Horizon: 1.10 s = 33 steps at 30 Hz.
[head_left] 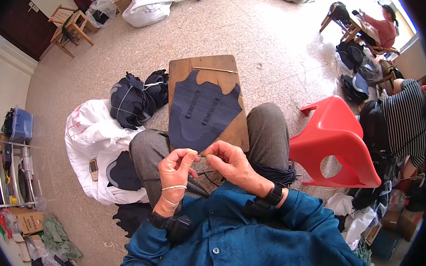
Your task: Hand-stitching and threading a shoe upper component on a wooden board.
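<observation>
My left hand (pixel 174 169) and my right hand (pixel 229 163) meet over my lap, just off the near edge of a wooden board (pixel 236 135). Thumb and fingers of each are pinched together around something small and thin that I cannot make out. A dark cord (pixel 205 174) loops beneath the fingers. Flat on the board lies a dark blue mesh fabric piece (pixel 203 109) with a scalloped far edge and two rows of darker strips. Beyond it rests a thin pale stick (pixel 215 70). A bundle of dark cords (pixel 277 174) hangs by my right knee.
A red plastic chair (pixel 330 142) stands close on the right. To the left are tied dark bundles (pixel 128 99) and a white sack (pixel 91 128) with a phone (pixel 93 169) on it. Two people (pixel 404 118) sit at the right, among bags. A wooden chair (pixel 76 26) stands far left.
</observation>
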Each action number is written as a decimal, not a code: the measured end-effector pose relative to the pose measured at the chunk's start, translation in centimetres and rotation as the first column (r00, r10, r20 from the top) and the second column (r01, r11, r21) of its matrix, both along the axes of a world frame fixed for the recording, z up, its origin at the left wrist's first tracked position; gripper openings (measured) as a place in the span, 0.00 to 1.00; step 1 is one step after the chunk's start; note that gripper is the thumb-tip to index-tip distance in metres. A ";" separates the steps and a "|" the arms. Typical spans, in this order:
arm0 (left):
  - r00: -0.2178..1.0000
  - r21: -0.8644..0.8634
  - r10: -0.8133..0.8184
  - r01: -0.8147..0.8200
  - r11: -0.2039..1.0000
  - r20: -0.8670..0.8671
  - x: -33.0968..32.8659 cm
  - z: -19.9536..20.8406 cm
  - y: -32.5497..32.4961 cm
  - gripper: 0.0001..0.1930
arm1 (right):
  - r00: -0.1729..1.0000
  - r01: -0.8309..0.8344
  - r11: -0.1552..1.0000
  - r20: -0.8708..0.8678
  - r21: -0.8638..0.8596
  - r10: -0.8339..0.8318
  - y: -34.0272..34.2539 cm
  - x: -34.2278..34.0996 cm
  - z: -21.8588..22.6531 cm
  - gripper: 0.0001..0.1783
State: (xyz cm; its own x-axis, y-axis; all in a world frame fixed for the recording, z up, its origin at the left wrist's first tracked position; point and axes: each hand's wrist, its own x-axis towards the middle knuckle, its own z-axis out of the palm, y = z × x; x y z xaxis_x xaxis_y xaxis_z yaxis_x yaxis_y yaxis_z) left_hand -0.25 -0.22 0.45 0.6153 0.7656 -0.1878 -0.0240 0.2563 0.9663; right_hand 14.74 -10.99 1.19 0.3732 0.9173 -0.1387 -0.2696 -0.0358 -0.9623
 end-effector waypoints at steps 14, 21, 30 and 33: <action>0.999 0.023 -0.045 0.045 0.999 -0.006 0.1 -0.5 0.0 0.07 | 0.993 -0.102 0.991 0.051 -0.086 0.106 -0.5 0.8 -1.4 0.08; 0.997 0.028 -0.079 0.079 0.997 0.003 0.2 -0.7 0.0 0.08 | 0.992 -0.102 0.995 -0.078 -0.001 0.101 -0.2 0.2 -1.8 0.06; 0.994 0.041 -0.103 0.104 0.994 -0.026 0.0 -0.6 0.3 0.06 | 0.995 -0.103 0.995 -0.007 -0.013 0.103 0.0 -0.1 -2.1 0.06; 0.992 0.076 -0.125 0.126 0.989 -0.023 0.3 -0.4 0.6 0.05 | 0.994 -0.112 0.994 0.013 -0.004 0.112 0.0 -0.2 -2.2 0.05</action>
